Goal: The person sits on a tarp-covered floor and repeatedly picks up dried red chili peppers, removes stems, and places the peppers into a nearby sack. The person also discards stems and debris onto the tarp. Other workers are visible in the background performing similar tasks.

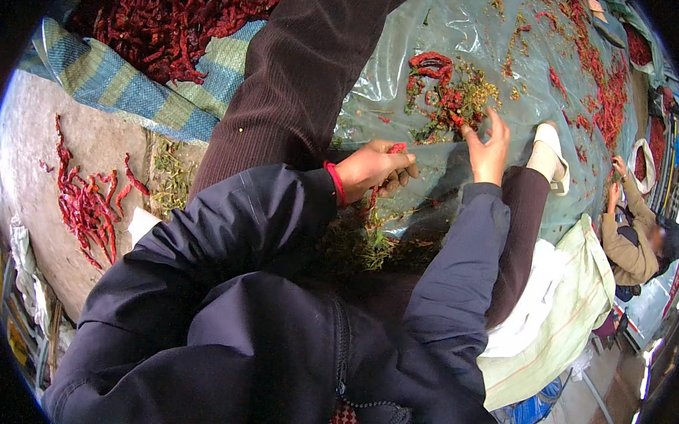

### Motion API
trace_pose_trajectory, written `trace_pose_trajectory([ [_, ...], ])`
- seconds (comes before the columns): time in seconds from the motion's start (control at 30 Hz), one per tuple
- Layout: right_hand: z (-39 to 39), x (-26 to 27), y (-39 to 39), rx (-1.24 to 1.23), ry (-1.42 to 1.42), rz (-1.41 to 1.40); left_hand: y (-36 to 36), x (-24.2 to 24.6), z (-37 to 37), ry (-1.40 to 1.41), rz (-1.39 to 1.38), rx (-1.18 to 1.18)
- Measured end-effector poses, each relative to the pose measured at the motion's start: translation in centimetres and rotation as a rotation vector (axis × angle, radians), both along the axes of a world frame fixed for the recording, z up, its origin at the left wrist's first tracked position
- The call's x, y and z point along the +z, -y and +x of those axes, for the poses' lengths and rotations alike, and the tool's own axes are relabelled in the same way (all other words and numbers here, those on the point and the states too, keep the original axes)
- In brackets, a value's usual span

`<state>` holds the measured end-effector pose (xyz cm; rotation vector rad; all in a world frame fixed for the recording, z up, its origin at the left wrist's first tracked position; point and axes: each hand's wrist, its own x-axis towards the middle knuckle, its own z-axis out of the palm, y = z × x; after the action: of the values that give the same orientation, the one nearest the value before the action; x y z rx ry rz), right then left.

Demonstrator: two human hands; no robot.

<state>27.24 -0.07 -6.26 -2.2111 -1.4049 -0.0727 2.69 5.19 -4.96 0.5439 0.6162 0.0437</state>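
My left hand (376, 171), with a red band at its wrist, has its fingers closed around a dried red chili pepper (398, 148); some red also shows below the fingers. To its right my right hand (488, 148) has thumb and fingers spread at the edge of a small heap of chili scraps, stems and yellowish bits (457, 103). That heap lies on a clear plastic sheet (376, 70). Curved red chilies (431, 64) lie at the heap's upper left. Below my hands, between my legs, is a pile of dry green stems (375, 245), partly in shadow.
A striped woven cloth (127, 88) holds many dried chilies (171, 19) at upper left. More chilies (89, 210) lie on the concrete floor. Scattered chilies (608, 93) cover the sheet's right side. A pale woven sack (577, 282) lies beside my leg; another person (631, 244) sits at far right.
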Motion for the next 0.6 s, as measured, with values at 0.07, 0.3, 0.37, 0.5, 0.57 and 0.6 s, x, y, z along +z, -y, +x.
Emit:
trace_pose_trajectory([
  [0.07, 0.6, -0.7, 0.9, -0.026, -0.255, -0.251, 0.3, -0.7, 0.6, -0.017, 0.090, -0.004],
  [0.3, -3.4, 3.3, 4.8, -0.251, -1.035, -0.099, 0.0, -1.0, 0.4, -0.066, 0.140, 0.092],
  [0.37, -3.9, 4.1, 5.7, -0.268, -1.155, -0.073, 0.0, -1.5, 0.4, -0.076, 0.139, 0.092],
  [0.5, -4.1, 5.2, 5.7, -0.110, -1.679, 0.166, -0.2, -1.5, 0.5, -0.075, 0.104, 0.108],
  [0.57, -4.6, 6.3, 5.7, 0.054, -1.875, 0.251, -0.2, -1.4, 0.5, -0.044, 0.080, 0.123],
  [0.6, -5.5, 7.1, 5.6, 0.093, -1.936, 0.291, -0.2, -1.4, 0.5, -0.028, 0.063, 0.128],
])
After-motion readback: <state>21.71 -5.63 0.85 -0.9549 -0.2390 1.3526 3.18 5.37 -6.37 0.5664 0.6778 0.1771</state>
